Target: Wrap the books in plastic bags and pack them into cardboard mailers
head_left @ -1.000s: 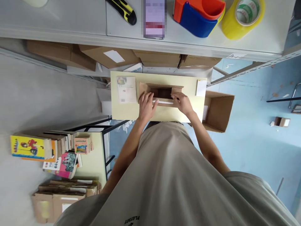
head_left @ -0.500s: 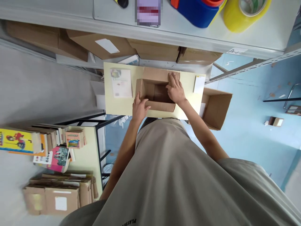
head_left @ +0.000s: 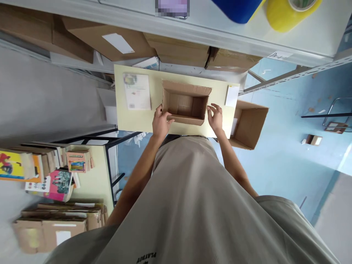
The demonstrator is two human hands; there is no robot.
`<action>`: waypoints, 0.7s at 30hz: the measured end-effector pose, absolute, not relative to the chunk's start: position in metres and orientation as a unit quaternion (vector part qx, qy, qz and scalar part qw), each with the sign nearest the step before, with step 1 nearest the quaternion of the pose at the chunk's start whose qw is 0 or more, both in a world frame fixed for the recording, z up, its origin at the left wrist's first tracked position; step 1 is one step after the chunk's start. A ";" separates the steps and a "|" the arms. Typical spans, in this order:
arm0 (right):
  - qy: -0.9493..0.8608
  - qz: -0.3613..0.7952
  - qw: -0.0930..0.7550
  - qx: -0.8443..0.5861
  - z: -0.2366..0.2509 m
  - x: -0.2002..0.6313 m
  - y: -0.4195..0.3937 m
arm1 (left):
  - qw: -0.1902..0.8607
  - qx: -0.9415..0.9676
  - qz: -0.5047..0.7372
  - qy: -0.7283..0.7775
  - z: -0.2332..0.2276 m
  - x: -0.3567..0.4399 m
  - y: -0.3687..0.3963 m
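Observation:
An open cardboard box (head_left: 187,119) stands on a pale yellow table (head_left: 137,123) in front of me, with its inside bare. The flaps along its far and near long sides fold outward. My left hand (head_left: 161,124) grips the box's near left corner, fingers along the left end and thumb over the near flap. Beside the right end is my right hand (head_left: 216,118), fingers bent and apart, holding nothing. Its fingertips are at or very close to the box wall; contact is hard to tell.
A printed sheet or booklet (head_left: 136,91) lies left of the box, and a white pad (head_left: 232,96) lies right. A larger open carton (head_left: 251,124) stands beyond the table's right edge. Overhead, a shelf (head_left: 233,40) holds yellow tape (head_left: 288,18). Books (head_left: 52,183) and flattened cartons (head_left: 63,229) are at lower left.
My right hand has left the far flap and inside edge of the box and come nearer, to its right end. The right end flap no longer shows inside. My left hand stays at the left corner.

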State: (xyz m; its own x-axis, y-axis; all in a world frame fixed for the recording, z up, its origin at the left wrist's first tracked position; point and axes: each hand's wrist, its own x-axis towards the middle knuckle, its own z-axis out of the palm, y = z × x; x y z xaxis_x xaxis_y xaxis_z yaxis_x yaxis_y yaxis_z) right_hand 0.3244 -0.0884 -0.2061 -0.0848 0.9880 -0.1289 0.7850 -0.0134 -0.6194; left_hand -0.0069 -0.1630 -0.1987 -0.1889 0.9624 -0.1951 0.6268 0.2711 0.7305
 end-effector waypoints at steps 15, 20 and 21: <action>-0.661 0.179 0.169 -0.709 -0.141 0.290 -0.111 | 0.391 0.424 0.290 0.764 -0.232 -0.141 -0.110; -0.663 0.177 0.163 -0.708 -0.111 0.269 -0.125 | 0.320 0.317 0.169 0.876 -0.275 -0.214 -0.070; -0.663 0.178 0.168 -0.708 -0.106 0.266 -0.128 | 0.320 0.313 0.156 0.880 -0.280 -0.218 -0.067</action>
State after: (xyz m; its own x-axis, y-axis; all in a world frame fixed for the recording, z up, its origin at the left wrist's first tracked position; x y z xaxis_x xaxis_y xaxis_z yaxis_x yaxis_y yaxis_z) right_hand 0.2663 -0.1276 -0.1062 0.0583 0.9979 -0.0293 0.8780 -0.0652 -0.4742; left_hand -0.2184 -0.0673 -0.2800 -0.5993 0.6519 -0.4646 0.4520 0.7546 0.4757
